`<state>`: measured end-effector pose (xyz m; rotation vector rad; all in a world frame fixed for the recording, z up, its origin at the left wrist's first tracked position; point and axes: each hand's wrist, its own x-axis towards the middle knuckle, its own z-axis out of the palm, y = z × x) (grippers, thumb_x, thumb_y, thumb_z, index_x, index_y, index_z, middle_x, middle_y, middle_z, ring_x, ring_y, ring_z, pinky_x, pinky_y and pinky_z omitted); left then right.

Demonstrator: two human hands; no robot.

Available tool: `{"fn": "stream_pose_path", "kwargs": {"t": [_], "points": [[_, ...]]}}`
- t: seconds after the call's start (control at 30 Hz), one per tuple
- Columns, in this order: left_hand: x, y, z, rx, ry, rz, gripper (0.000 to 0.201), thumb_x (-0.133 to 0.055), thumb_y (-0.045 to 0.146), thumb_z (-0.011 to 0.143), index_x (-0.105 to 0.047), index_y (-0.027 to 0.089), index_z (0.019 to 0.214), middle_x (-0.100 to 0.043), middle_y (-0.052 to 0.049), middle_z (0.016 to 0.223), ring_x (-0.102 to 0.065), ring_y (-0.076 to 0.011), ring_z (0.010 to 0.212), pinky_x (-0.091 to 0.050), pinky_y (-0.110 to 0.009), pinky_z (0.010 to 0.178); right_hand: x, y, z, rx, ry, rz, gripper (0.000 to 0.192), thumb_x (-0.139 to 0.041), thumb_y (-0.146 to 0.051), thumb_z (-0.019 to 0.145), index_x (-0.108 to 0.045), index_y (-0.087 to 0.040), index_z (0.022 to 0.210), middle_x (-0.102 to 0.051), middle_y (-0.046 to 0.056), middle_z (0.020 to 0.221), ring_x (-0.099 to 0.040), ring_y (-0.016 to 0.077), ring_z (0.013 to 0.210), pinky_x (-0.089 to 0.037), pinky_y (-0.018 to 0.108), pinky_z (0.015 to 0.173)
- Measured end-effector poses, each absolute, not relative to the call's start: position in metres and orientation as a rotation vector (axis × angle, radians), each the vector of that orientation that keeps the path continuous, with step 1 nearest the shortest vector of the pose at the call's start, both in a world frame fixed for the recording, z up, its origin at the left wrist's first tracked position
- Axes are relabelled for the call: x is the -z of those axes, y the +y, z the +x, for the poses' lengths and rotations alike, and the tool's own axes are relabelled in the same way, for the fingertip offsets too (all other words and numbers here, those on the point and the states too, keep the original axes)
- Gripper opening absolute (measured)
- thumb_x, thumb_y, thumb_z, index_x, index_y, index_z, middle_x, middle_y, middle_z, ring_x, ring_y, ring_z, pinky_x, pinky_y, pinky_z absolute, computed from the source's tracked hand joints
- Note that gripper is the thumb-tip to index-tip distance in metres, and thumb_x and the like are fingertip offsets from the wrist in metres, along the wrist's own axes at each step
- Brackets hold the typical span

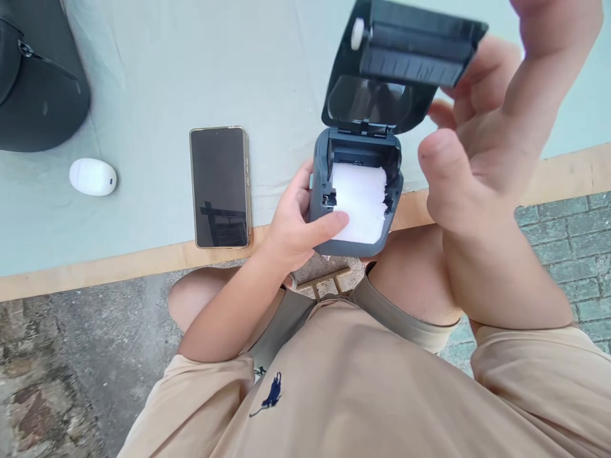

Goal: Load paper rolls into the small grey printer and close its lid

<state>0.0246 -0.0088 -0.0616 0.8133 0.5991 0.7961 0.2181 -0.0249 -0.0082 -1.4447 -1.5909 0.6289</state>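
Observation:
My left hand [300, 222] grips the body of a small dark portable label printer [351, 247] from its left side, above the table's front edge. Inside its bay sits a white paper roll [360, 203] with a ragged right edge, and my left thumb presses on its lower left. The printer's lid [367, 95] is swung up, showing a black roller [415, 44], a white gear and a clear window. My right hand [491, 133] is beside the lid with its fingers apart. Some fingertips pass behind the lid's right edge, so whether they touch it is hidden.
A smartphone [220, 187] lies face up on the pale covered table [153, 76], left of the printer. Farther left are a white oval case [93, 177] and a black zippered bag [42, 83]. The table's wooden edge [143, 262] runs above my knees.

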Motion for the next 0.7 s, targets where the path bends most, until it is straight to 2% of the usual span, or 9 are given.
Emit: {"fn": "stream_pose_path", "kwargs": {"t": [0.07,0.1,0.17,0.27,0.37,0.47,0.57,0.63,0.7], "points": [[0.062,-0.009,0.025,-0.792,0.611,0.826,0.057,-0.081,0.028,0.074,-0.055,0.025,0.123,-0.071,-0.003,0.103,-0.072,-0.0206,0.092,-0.061,-0.027,0.075,0.015,-0.023,0.218,-0.435,-1.642,-1.294,0.042,-0.055,-0.042,0.091,-0.052,-0.043,0.133,-0.057,0.0,0.121,-0.055,0.0187,0.118,-0.053,0.037,0.098],[0.062,-0.008,0.025,-0.793,0.617,0.827,0.056,-0.082,0.029,0.073,-0.055,0.025,0.122,-0.072,-0.003,0.102,-0.072,-0.0206,0.091,-0.061,-0.027,0.074,0.018,-0.021,0.218,-0.366,-1.686,-1.23,0.034,-0.057,-0.039,0.09,-0.06,-0.039,0.124,-0.058,0.001,0.111,-0.056,0.0178,0.113,-0.053,0.038,0.099],[0.062,-0.008,0.024,-0.802,0.639,0.824,0.054,-0.082,0.032,0.073,-0.055,0.026,0.119,-0.072,-0.002,0.098,-0.073,-0.0207,0.088,-0.061,-0.028,0.072,0.025,-0.018,0.219,-0.344,-1.795,-1.158,0.024,-0.063,-0.037,0.085,-0.066,-0.032,0.108,-0.056,0.004,0.101,-0.055,0.0186,0.11,-0.054,0.042,0.102],[0.061,-0.007,0.023,-0.803,0.664,0.821,0.053,-0.084,0.035,0.071,-0.056,0.027,0.116,-0.071,-0.001,0.096,-0.073,-0.0217,0.088,-0.06,-0.028,0.069,0.027,-0.017,0.222,-0.474,-1.946,-1.144,0.021,-0.067,-0.035,0.082,-0.064,-0.029,0.102,-0.052,0.007,0.112,-0.055,0.0211,0.117,-0.056,0.045,0.102],[0.059,-0.007,0.024,-0.787,0.641,0.81,0.054,-0.082,0.041,0.072,-0.054,0.027,0.116,-0.072,-0.003,0.105,-0.073,-0.027,0.101,-0.059,-0.03,0.068,0.025,-0.02,0.222,-0.587,-1.97,-1.179,0.014,-0.061,-0.037,0.087,-0.062,-0.029,0.098,-0.051,0.007,0.123,-0.051,0.0223,0.129,-0.054,0.045,0.106],[0.059,-0.008,0.027,-0.829,0.594,0.772,0.055,-0.076,0.051,0.077,-0.05,0.027,0.12,-0.071,-0.006,0.116,-0.066,-0.0329,0.121,-0.062,-0.033,0.072,0.022,-0.023,0.219,-0.741,-1.852,-1.172,0.025,-0.06,-0.04,0.088,-0.057,-0.03,0.111,-0.05,0.005,0.131,-0.049,0.0213,0.131,-0.054,0.041,0.103],[0.058,-0.009,0.029,-0.859,0.553,0.739,0.051,-0.072,0.052,0.082,-0.051,0.025,0.119,-0.069,-0.008,0.124,-0.058,-0.0329,0.133,-0.064,-0.038,0.09,0.02,-0.024,0.217,-1.055,-1.775,-1.164,0.047,-0.06,-0.042,0.088,-0.042,-0.033,0.131,-0.048,0.004,0.138,-0.057,0.0166,0.112,-0.057,0.029,0.078],[0.056,-0.01,0.028,-0.833,0.554,0.734,0.044,-0.069,0.049,0.086,-0.054,0.022,0.118,-0.068,-0.008,0.126,-0.056,-0.0319,0.136,-0.062,-0.04,0.098,0.019,-0.023,0.216,-1.17,-1.758,-1.175,0.049,-0.06,-0.041,0.089,-0.039,-0.032,0.132,-0.049,0.005,0.136,-0.058,0.0127,0.097,-0.052,0.024,0.067],[0.055,-0.01,0.027,-0.816,0.561,0.734,0.041,-0.067,0.046,0.088,-0.058,0.021,0.119,-0.068,-0.008,0.127,-0.057,-0.0318,0.136,-0.062,-0.039,0.099,0.018,-0.023,0.216,-1.173,-1.76,-1.201,0.047,-0.06,-0.039,0.089,-0.039,-0.031,0.13,-0.051,0.005,0.131,-0.057,0.0111,0.092,-0.05,0.023,0.065]]}}
